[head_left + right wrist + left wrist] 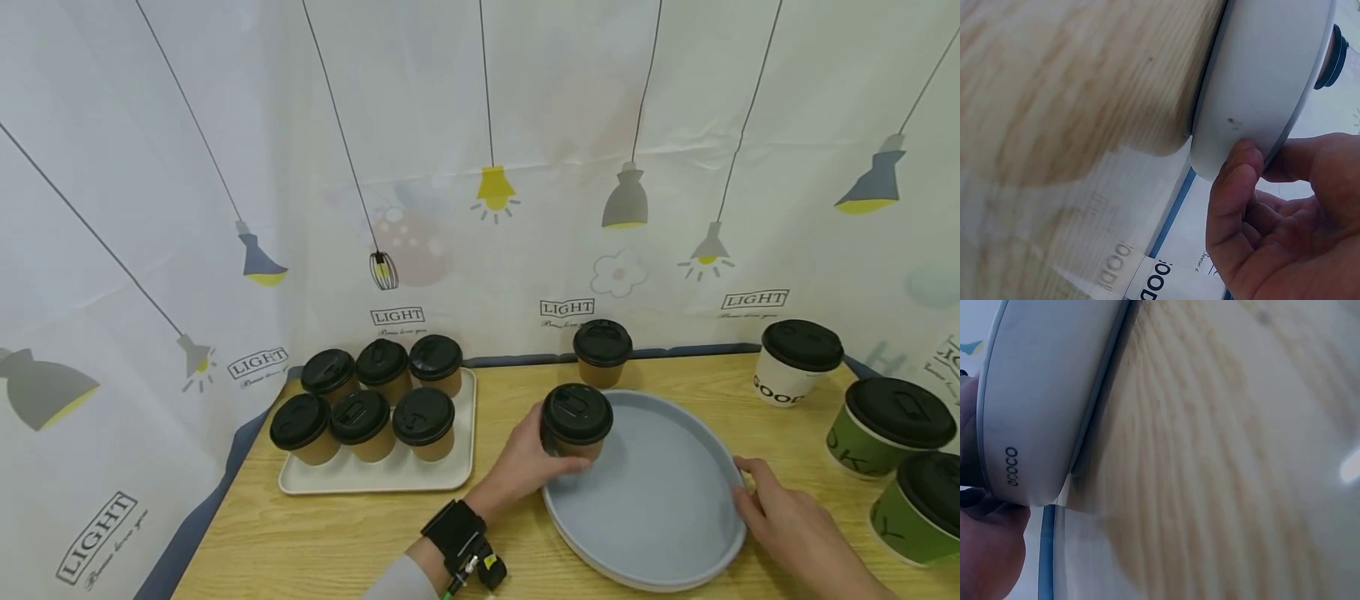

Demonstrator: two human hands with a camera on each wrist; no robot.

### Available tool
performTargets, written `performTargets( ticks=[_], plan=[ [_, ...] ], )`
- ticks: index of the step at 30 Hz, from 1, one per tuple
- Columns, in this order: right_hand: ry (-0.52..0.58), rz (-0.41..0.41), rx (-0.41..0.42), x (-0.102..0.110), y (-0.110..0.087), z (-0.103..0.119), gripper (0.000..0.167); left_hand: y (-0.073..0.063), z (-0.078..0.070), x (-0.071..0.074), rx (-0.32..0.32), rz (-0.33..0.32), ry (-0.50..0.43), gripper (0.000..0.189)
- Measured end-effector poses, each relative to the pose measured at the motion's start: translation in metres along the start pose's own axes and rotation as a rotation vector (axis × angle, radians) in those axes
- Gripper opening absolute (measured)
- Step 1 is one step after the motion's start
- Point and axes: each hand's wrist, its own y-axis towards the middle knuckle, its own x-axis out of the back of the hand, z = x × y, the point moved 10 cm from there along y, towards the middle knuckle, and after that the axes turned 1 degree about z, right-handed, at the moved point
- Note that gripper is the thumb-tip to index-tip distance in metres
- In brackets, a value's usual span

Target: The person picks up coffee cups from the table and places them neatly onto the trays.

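My left hand grips a small brown paper cup with a black lid, thumb across its front. It is upright and overlaps the left part of a round grey tray in the head view. At the tray's right rim, my right hand pinches the edge; the right wrist view shows curled fingers against the pale side wall. In the left wrist view the tray's wall reads "ecoco" and hides most of the left hand. Just behind the tray stands another small brown cup.
To the left, a cream rectangular tray bears several small brown cups with black lids. On the right stand a white cup and two larger green cups, all black-lidded. A lamp-print cloth hangs along the wooden table's back edge.
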Motion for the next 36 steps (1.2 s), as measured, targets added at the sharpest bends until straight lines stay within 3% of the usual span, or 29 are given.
performTargets(
  ticks=[7,14,22,28,36],
  plan=[
    [0.011,0.031,-0.026,0.000,0.001,0.000,0.045,-0.011,0.006,0.003,0.047,0.068,-0.002,0.066],
    [0.019,0.059,-0.027,0.000,0.002,-0.001,0.045,-0.016,0.020,0.004,0.132,0.092,-0.065,0.059],
    [0.007,0.072,-0.016,0.002,0.011,0.000,0.048,-0.022,0.014,0.004,0.095,0.139,-0.166,0.063],
    [0.012,0.028,0.064,0.011,0.019,0.005,0.044,-0.031,0.009,0.004,0.076,0.147,-0.193,0.066],
    [-0.033,0.023,0.064,0.030,0.035,0.010,0.046,-0.037,0.013,0.009,0.097,0.094,-0.230,0.053]
  ],
)
